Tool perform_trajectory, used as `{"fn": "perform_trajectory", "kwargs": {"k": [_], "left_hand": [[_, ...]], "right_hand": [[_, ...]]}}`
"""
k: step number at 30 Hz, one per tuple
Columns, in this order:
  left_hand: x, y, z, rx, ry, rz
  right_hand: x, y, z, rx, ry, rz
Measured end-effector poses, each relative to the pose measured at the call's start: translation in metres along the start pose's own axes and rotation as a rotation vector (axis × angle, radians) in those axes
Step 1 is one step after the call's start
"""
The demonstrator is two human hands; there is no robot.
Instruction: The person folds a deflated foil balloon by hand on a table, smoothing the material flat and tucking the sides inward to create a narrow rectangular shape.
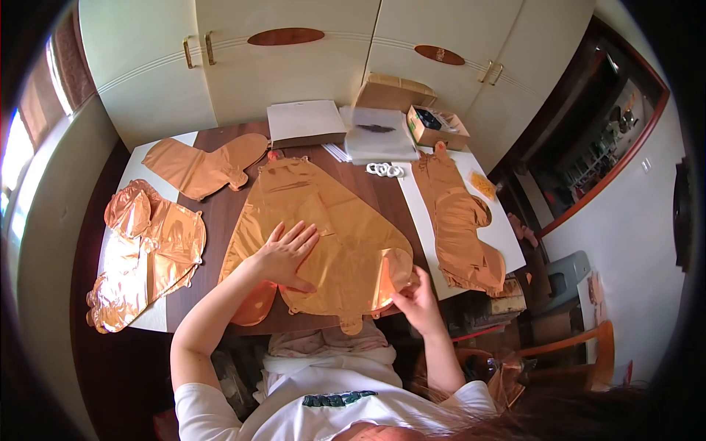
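Nearest me, at the table's (222,213) near edge, a small tab (351,323) juts from the big foil balloon (346,235), which lies flat across the table's middle. My hands are apart. My right hand (419,301) is at its lower right edge, where the foil curls over, thumb and fingers about that curl; I can't tell whether they pinch it. My left hand (290,253) lies palm down on the foil, fingers a little spread, holding nothing.

I judge the balloon very light and limp, slick enough to slide under a palm, quick to crease and easy to tear at the seams. I'd take it by the tab or the edge with soft fingertips, the other palm steadying it.

Toward the table's left end lie a near balloon (173,242), glossy and crumpled, and, beyond it, a flatter balloon (202,167); toward the right end, a folded balloon (456,228). White rings (384,170) sit in the table's far half, and an open box (445,140) stands at its far edge.
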State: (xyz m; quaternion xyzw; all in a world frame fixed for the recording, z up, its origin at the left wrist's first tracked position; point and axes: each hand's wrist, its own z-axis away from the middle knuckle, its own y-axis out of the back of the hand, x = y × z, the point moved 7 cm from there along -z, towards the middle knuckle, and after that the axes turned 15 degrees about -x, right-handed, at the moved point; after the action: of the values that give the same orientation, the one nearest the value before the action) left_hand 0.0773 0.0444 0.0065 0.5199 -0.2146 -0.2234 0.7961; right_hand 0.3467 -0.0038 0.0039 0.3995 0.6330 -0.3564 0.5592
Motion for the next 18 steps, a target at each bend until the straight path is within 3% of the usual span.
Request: {"fn": "perform_trajectory", "kwargs": {"k": [3,5,9,12,18], "left_hand": [[-0.001,-0.001,0.0,0.011,-0.004,-0.001],[-0.001,-0.001,0.001,0.019,-0.011,0.007],[0.0,0.0,0.0,0.013,-0.004,0.001],[0.001,0.003,0.002,0.014,-0.005,0.012],[-0.001,-0.001,0.0,-0.001,0.011,-0.006]], "right_hand": [[0.011,-0.015,0.0,0.065,0.038,0.226],[-0.016,-0.037,-0.004,0.098,-0.047,0.33],[-0.043,-0.086,-0.009,0.096,0.209,0.868],[-0.048,-0.116,-0.011,-0.003,0.357,0.944],[-0.035,-0.138,-0.013,-0.134,0.457,0.949]]}}
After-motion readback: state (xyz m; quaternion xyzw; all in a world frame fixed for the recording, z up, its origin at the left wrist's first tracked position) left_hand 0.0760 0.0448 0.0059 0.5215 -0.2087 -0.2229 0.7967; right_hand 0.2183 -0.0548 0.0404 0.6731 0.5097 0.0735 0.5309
